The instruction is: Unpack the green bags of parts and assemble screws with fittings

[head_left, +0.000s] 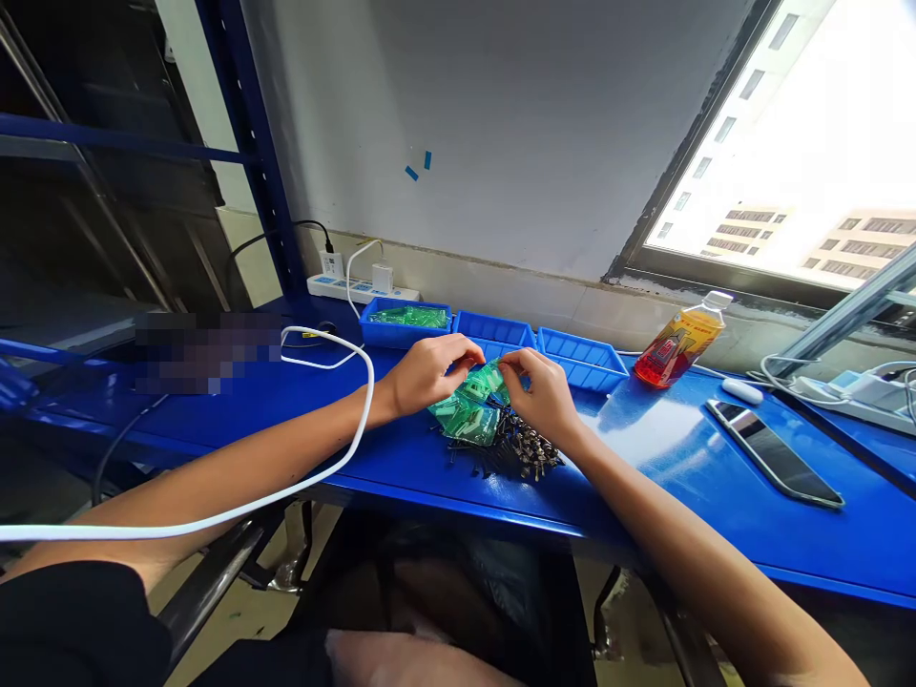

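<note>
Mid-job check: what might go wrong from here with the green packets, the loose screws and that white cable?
The loose screws lie piled near the table's front edge, so a nudge might scatter some off.
The white cable crosses the left forearm in view and might snag.
The green packets overlap the pile, so lifting one could drag screws along.

Tabletop [730, 534], right side: yellow-labelled drink bottle [673, 345] standing, smartphone [777, 453] flat, white oval object [742, 390] just behind it. Back left: power strip [368, 290], two adapters [383, 278] plugged in. Blue tape pieces [411, 173] on wall [501, 124].
</note>
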Demonstrator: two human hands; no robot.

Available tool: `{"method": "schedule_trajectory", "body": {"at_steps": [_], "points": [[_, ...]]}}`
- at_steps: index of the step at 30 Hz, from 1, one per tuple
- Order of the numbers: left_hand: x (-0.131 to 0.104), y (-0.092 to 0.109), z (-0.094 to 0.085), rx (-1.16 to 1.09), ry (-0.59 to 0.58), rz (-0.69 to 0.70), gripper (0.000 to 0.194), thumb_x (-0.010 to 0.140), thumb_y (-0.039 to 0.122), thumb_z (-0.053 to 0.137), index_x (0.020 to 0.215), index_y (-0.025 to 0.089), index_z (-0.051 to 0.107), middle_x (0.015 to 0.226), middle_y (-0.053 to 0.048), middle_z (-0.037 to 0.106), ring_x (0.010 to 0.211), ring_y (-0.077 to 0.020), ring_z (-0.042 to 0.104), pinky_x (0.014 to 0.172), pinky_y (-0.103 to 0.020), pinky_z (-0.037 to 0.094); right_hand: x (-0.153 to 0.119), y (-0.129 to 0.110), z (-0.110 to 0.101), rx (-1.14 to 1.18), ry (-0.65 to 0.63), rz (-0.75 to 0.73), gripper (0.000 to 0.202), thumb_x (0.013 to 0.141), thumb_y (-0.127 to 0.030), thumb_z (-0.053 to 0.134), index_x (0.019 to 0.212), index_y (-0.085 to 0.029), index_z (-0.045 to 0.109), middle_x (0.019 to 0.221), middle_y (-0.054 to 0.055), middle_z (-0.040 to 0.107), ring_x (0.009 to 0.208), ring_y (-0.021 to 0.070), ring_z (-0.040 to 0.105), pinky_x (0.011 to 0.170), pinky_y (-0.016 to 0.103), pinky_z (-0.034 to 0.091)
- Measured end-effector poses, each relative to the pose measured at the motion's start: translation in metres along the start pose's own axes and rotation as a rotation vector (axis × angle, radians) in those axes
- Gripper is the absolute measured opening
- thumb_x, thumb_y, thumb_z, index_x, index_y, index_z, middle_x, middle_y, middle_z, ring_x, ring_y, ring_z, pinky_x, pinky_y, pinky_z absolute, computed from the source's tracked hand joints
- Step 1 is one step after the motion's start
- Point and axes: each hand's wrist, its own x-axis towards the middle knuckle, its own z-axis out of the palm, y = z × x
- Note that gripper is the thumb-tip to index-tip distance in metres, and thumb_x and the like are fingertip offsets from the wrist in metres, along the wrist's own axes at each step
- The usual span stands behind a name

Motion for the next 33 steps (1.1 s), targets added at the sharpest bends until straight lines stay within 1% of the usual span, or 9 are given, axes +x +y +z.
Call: {"method": "schedule_trajectory", "body": {"at_steps": [8, 13, 22, 27, 33], "points": [[-0.0014, -0.0028, 0.0035, 0.000, -0.072, 0.006, 0.018, 0.079, 0.013, 0.047, 0.087, 0.017, 0.062, 0.086, -0.003, 0.067, 0.079, -0.0141, 0.061, 0.077, -0.025, 0.048, -0.0004, -0.0017, -0.0002, -0.007, -0.023, -0.008, 0.013, 0.081, -0.021, 0.047, 0.073, -0.022, 0.057, 0.070, 0.003, 0.063, 0.065, 0.0152, 0.056, 0.061, 0.026, 0.043], [-0.0019, -0.0032, 0.0039, -0.006, -0.074, 0.030, 0.018, 0.081, 0.015, 0.046, 0.087, 0.016, 0.063, 0.086, -0.004, 0.068, 0.079, -0.0142, 0.061, 0.077, -0.024, 0.048, -0.0005, -0.0021, -0.0002, -0.024, -0.022, -0.025, 0.014, 0.082, -0.021, 0.046, 0.074, -0.021, 0.057, 0.071, 0.004, 0.064, 0.066, 0.0157, 0.057, 0.062, 0.027, 0.043], [-0.0025, -0.0034, 0.0052, -0.008, -0.087, -0.001, 0.019, 0.080, 0.014, 0.046, 0.086, 0.017, 0.063, 0.086, -0.004, 0.067, 0.080, -0.0144, 0.062, 0.078, -0.025, 0.048, -0.0011, -0.0030, -0.0004, -0.030, -0.038, -0.022, 0.014, 0.082, -0.021, 0.046, 0.074, -0.021, 0.057, 0.072, 0.003, 0.064, 0.066, 0.0156, 0.057, 0.063, 0.027, 0.043], [-0.0034, -0.0028, 0.0065, 0.001, -0.086, 0.031, 0.018, 0.081, 0.014, 0.045, 0.085, 0.017, 0.063, 0.087, -0.005, 0.067, 0.082, -0.0149, 0.062, 0.079, -0.025, 0.048, -0.0013, -0.0032, -0.0003, -0.029, -0.035, -0.029, 0.014, 0.082, -0.021, 0.047, 0.073, -0.021, 0.057, 0.072, 0.003, 0.064, 0.066, 0.0157, 0.057, 0.062, 0.027, 0.043], [-0.0055, -0.0045, 0.0089, 0.023, -0.093, 0.102, 0.018, 0.083, 0.012, 0.046, 0.087, 0.015, 0.063, 0.088, -0.006, 0.067, 0.082, -0.0149, 0.062, 0.079, -0.025, 0.049, -0.0015, -0.0029, 0.0003, -0.024, -0.029, -0.043, 0.014, 0.082, -0.021, 0.046, 0.074, -0.021, 0.057, 0.071, 0.003, 0.064, 0.065, 0.0155, 0.057, 0.060, 0.026, 0.043]]}}
